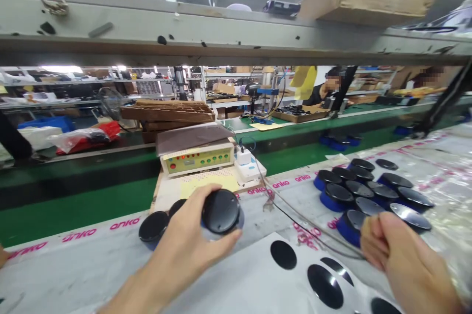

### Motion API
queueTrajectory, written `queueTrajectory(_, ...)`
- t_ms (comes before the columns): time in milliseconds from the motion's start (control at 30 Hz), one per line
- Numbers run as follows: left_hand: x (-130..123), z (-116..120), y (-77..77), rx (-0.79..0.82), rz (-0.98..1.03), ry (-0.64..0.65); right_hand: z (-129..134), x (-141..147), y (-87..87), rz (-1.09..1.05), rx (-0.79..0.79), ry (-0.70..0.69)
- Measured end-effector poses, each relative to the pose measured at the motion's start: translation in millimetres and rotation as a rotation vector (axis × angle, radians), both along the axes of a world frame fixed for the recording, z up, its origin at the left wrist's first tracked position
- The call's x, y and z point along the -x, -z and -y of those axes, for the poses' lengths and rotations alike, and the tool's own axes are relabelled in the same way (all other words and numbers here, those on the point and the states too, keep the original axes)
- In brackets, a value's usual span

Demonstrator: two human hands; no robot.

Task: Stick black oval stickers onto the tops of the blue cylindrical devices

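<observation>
My left hand (186, 235) grips a round part with a glossy black top (221, 211) between thumb and fingers, holding it above the bench. Just behind that hand, round black-topped blue parts (154, 228) stand on the bench, partly covered by my fingers. My right hand (403, 252) is closed, with its fingertips pinched together; whatever it may hold is hidden. It is beside a group of black-topped blue parts (337, 196). Between my hands lies a white sheet (258, 265) bearing black discs (283, 255), some of them catching the light.
A control box with buttons (199, 159) stands behind my left hand, near a white plug (243, 156). A grey cable (302, 218) crosses the bench. Overhead runs a shelf beam (206, 28). Beyond the green conveyor (295, 146), a co-worker (320, 92) sits near cardboard trays.
</observation>
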State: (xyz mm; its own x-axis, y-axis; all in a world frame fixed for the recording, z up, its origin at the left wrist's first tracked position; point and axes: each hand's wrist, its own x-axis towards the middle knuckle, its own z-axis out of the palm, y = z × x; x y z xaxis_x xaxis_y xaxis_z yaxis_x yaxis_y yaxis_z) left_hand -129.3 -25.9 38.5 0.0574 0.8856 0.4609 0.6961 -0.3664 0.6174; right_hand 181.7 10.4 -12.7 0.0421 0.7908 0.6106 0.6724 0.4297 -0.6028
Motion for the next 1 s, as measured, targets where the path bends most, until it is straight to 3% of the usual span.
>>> queueTrajectory(100, -15, -34, 8.3, 0.133, -0.127, 0.104, -11, -39, 7.6, 0.104, 0.040, 0.499)
queueTrajectory(167, -21, -57, 22.1, 0.191, -0.254, 0.099, -15, -50, 16.4, 0.239, 0.023, 0.676)
queueTrajectory(200, -22, -67, 29.7, 0.215, -0.301, 0.085, -16, -51, 21.9, 0.274, 0.022, 0.694)
queueTrajectory(300, -21, -86, 44.9, 0.249, -0.360, 0.041, -22, -48, 37.9, 0.351, 0.036, 0.637)
queueTrajectory(400, -27, -85, 42.0, 0.209, -0.384, 0.026, -32, -42, 43.1, 0.410, 0.062, 0.581)
queueTrajectory(500, -43, -69, 29.4, 0.128, -0.328, 0.160, -37, -40, 36.4, 0.420, 0.076, 0.566)
queueTrajectory(633, -58, -45, 20.0, 0.174, -0.127, 0.370, -27, -34, 25.6, 0.415, 0.108, 0.613)
queueTrajectory(833, -55, -32, 21.0, 0.233, -0.046, 0.472, -29, -29, 26.4, 0.371, 0.244, 0.653)
queueTrajectory(933, -58, -31, 20.3, 0.339, 0.102, 0.512, -34, -33, 23.1, 0.246, 0.320, 0.582)
queueTrajectory(1000, -62, -30, 21.1, 0.451, 0.280, 0.527, -28, -27, 17.1, 0.144, 0.355, 0.449)
